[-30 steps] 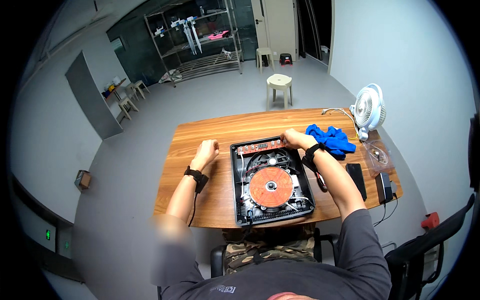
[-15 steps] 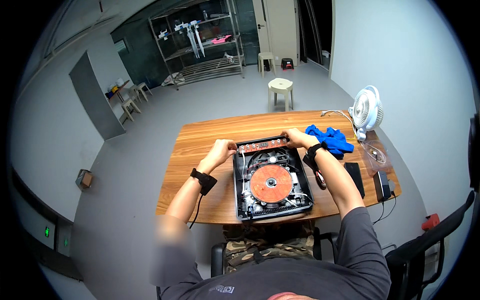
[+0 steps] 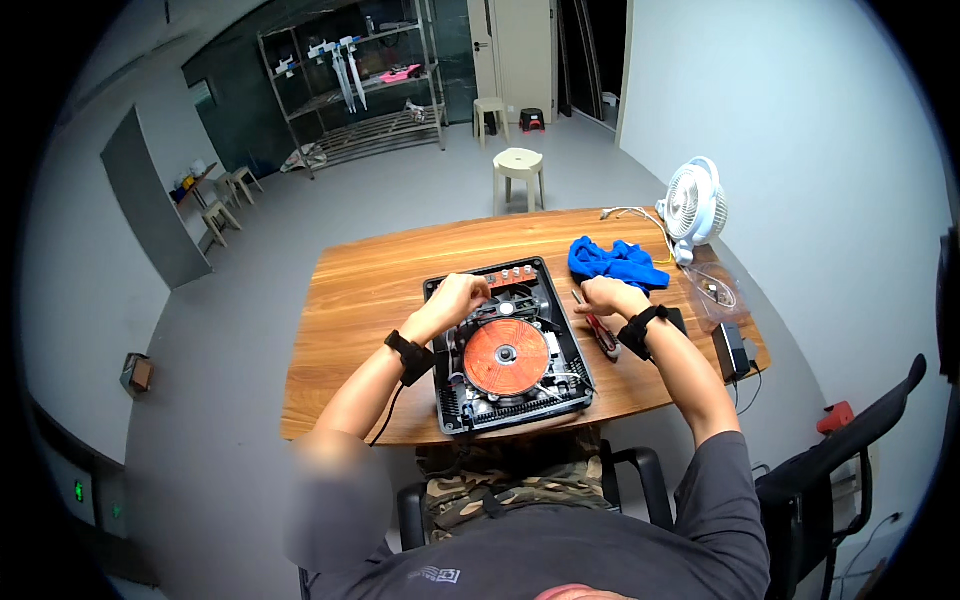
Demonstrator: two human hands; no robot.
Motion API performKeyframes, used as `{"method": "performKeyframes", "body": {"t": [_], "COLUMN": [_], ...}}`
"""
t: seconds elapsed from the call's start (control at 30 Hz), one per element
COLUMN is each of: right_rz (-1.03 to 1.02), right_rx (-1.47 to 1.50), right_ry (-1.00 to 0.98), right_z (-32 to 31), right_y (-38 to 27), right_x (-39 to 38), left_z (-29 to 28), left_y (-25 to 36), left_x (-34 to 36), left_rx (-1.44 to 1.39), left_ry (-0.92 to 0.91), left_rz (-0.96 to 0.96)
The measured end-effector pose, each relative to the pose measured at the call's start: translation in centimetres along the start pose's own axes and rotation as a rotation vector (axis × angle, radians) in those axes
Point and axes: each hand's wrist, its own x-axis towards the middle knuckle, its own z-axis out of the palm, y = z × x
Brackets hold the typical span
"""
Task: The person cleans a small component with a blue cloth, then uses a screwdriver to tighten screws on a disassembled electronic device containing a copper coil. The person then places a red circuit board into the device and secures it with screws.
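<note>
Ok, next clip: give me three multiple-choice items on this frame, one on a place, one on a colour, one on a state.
1. Where does the crumpled blue cloth lie?
A. on the floor
B. on the wooden table, right of the opened black induction cooker
C. on the stool

2. What colour is the round coil disc inside the cooker?
A. orange
B. green
C. white

3. What is the left hand doing?
A. hanging off the table
B. holding the white desk fan
C. resting on the cooker's far left part

Answers: 1 B, the cloth sits on the tabletop between cooker and fan. 2 A, the disc shows plainly orange. 3 C, the hand lies over the cooker's upper left corner, while the right hand is just past its right edge.
</note>
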Motion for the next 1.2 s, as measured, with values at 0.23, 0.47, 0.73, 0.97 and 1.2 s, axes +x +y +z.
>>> {"method": "performKeyframes", "body": {"t": [0.23, 0.47, 0.73, 0.97, 1.2], "right_rz": [0.134, -0.027, -0.057, -0.435, -0.645], "right_rx": [0.128, 0.047, 0.069, 0.489, 0.328], "right_ry": [-0.260, -0.177, 0.085, 0.119, 0.196], "right_z": [-0.8, 2.6, -1.9, -3.7, -2.4], "right_y": [-1.1, 2.0, 1.4, -3.2, -4.2], "right_x": [-4.1, -2.2, -3.2, -3.3, -2.1], "left_z": [1.1, 1.2, 0.6, -0.3, -1.1], "left_y": [0.7, 0.8, 0.0, -0.1, 0.9], "left_x": [0.8, 0.2, -0.5, -0.8, -1.1], "left_rx": [-0.011, 0.005, -0.028, -0.228, -0.317], "left_ry": [-0.012, -0.034, 0.061, 0.218, 0.171], "left_rz": [-0.075, -0.065, -0.160, -0.244, -0.229]}}
